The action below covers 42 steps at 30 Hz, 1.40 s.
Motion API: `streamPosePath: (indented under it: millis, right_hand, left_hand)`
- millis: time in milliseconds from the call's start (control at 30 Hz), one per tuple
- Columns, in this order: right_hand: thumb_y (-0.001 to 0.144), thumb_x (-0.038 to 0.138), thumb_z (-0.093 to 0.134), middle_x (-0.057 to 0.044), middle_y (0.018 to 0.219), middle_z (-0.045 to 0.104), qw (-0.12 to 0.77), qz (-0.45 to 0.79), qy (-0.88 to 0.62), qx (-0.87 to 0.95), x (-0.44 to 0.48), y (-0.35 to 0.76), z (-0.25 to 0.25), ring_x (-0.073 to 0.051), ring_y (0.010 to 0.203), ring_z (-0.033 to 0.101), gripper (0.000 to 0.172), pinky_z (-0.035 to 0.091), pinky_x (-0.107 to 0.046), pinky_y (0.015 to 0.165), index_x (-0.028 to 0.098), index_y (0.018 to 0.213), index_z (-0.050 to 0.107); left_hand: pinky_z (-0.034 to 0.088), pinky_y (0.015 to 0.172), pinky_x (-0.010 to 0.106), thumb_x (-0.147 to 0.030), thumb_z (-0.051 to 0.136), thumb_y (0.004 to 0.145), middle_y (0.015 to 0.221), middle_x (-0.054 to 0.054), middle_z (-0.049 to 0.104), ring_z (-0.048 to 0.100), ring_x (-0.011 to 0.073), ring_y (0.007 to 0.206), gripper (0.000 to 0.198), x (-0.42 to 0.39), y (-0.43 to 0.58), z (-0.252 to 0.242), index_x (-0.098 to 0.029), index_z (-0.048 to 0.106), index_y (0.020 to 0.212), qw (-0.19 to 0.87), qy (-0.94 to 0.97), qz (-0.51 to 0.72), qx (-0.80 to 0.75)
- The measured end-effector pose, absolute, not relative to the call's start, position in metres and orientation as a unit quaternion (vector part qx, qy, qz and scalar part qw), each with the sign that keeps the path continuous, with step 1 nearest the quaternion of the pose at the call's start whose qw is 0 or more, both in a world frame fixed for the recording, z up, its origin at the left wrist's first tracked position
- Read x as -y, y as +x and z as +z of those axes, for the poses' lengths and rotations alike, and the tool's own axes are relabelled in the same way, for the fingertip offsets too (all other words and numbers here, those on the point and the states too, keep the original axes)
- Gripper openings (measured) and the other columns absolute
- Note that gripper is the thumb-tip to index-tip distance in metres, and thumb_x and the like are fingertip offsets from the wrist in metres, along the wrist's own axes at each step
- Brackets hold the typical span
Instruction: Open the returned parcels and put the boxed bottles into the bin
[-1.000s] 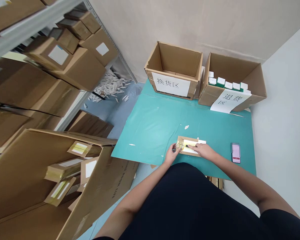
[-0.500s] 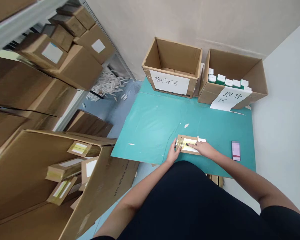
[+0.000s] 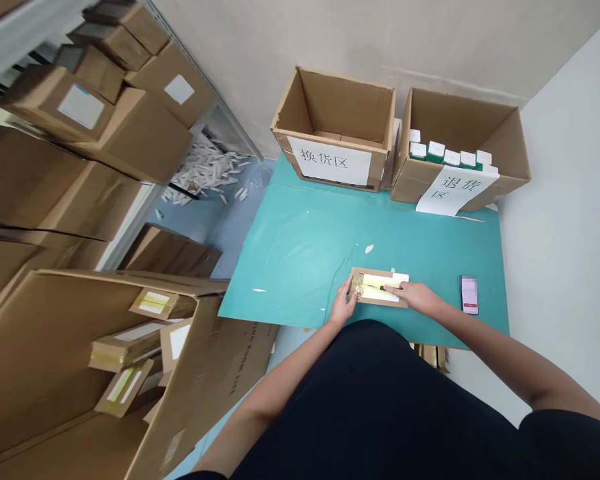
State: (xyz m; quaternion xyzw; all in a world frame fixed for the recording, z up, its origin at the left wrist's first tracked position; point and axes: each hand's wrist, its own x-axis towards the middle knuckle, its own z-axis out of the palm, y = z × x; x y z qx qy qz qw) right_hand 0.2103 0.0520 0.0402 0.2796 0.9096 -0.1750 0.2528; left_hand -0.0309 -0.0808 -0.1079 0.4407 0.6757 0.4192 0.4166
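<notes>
A small cardboard parcel [image 3: 380, 303] lies flat on the green tabletop near my body, with a white label and yellowish clear tape along its upper face. My left hand [image 3: 343, 307] grips its left end, thumb on the near side and fingers along the end. My right hand [image 3: 416, 297] is closed around a small black box cutter [image 3: 384, 288], only its dark front part showing. The cutter's tip rests over the middle of the label, on the line between its two halves. The blade itself is too small to make out.
On the green table [image 3: 300, 240], a phone [image 3: 469, 295] lies to the right. Two labelled cartons stand behind: the left carton [image 3: 330, 160] and the right carton [image 3: 505, 147], holding green-and-white boxes. A large carton [image 3: 230, 360] with parcels stands left, below shelved boxes [image 3: 155, 127].
My right hand has drawn the box cutter rightward along the label's middle. My left hand stays on the parcel's left end. The view has shifted slightly.
</notes>
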Motion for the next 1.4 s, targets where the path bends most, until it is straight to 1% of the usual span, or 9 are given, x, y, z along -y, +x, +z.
streamPosePath:
  millis: [100,233,467,633,833,967,1067,1233,1400]
  right_hand:
    - [0.095,0.008,0.039,-0.009,0.110,0.067,0.254,-0.179,0.289,-0.906,-0.052,0.218,0.039,-0.023,0.092,0.064,0.062,0.041,-0.028,0.073,0.036,0.148,0.049]
    - [0.095,0.008,0.036,-0.009,0.115,0.067,0.253,-0.169,0.286,-0.909,-0.052,0.232,0.038,-0.024,0.096,0.064,0.063,0.041,-0.028,0.075,0.036,0.151,0.046]
    - [0.090,0.002,0.039,-0.008,0.101,0.068,0.275,-0.136,0.306,-0.901,-0.048,0.255,0.042,-0.023,0.087,0.064,0.071,0.039,-0.028,0.070,0.036,0.152,0.044]
    - [0.089,0.001,0.042,-0.007,0.100,0.068,0.278,-0.118,0.317,-0.899,-0.045,0.270,0.050,-0.021,0.081,0.064,0.075,0.039,-0.027,0.068,0.038,0.154,0.040]
    - [0.088,-0.001,0.040,-0.006,0.099,0.065,0.304,-0.097,0.317,-0.893,-0.044,0.288,0.059,-0.019,0.078,0.062,0.079,0.036,-0.025,0.064,0.043,0.154,0.037]
    - [0.087,-0.001,0.039,-0.005,0.100,0.064,0.300,-0.093,0.328,-0.891,-0.042,0.303,0.059,-0.017,0.075,0.061,0.082,0.037,-0.025,0.065,0.045,0.155,0.034]
    - [0.087,0.000,0.041,-0.005,0.098,0.063,0.294,-0.103,0.340,-0.887,-0.040,0.314,0.058,-0.017,0.073,0.060,0.082,0.039,-0.026,0.067,0.046,0.154,0.035]
    - [0.088,0.002,0.044,-0.005,0.095,0.063,0.267,-0.137,0.373,-0.878,-0.037,0.323,0.056,-0.018,0.074,0.060,0.077,0.040,-0.027,0.067,0.044,0.152,0.041]
    - [0.087,-0.002,0.038,-0.005,0.095,0.063,0.280,-0.117,0.364,-0.880,-0.035,0.325,0.056,-0.018,0.073,0.060,0.082,0.038,-0.026,0.065,0.046,0.154,0.036]
  left_hand:
    - [0.039,0.116,0.041,-0.033,0.052,0.095,0.155,0.011,0.048,0.044,0.0251,0.143,0.060,0.081,-0.032,-0.107,-0.023,0.041,0.153,0.414,0.446,0.415,-0.676]
    - [0.039,0.116,0.042,-0.033,0.051,0.096,0.154,0.011,0.049,0.045,0.0254,0.142,0.060,0.081,-0.032,-0.105,-0.023,0.041,0.153,0.409,0.452,0.413,-0.676]
    - [0.039,0.117,0.042,-0.032,0.052,0.095,0.152,0.010,0.050,0.046,0.0250,0.141,0.059,0.081,-0.032,-0.107,-0.024,0.041,0.153,0.402,0.453,0.418,-0.677]
    - [0.037,0.119,0.044,-0.033,0.053,0.095,0.150,0.011,0.053,0.047,0.0259,0.140,0.060,0.080,-0.034,-0.111,-0.022,0.042,0.153,0.398,0.459,0.417,-0.676]
    - [0.036,0.119,0.043,-0.031,0.051,0.095,0.151,0.010,0.052,0.047,0.0250,0.140,0.060,0.081,-0.033,-0.112,-0.022,0.041,0.154,0.384,0.468,0.418,-0.677]
    - [0.036,0.119,0.043,-0.030,0.051,0.095,0.151,0.010,0.052,0.047,0.0250,0.140,0.061,0.081,-0.032,-0.111,-0.023,0.040,0.154,0.381,0.471,0.413,-0.680]
    - [0.036,0.120,0.044,-0.030,0.050,0.095,0.151,0.010,0.052,0.046,0.0253,0.141,0.060,0.081,-0.033,-0.109,-0.022,0.040,0.154,0.378,0.475,0.408,-0.682]
    - [0.036,0.120,0.044,-0.029,0.050,0.095,0.152,0.009,0.052,0.045,0.0259,0.142,0.061,0.080,-0.033,-0.104,-0.024,0.039,0.155,0.383,0.471,0.396,-0.689]
    - [0.036,0.120,0.044,-0.031,0.051,0.095,0.151,0.010,0.051,0.045,0.0258,0.142,0.062,0.081,-0.036,-0.103,-0.024,0.038,0.155,0.386,0.474,0.392,-0.687]
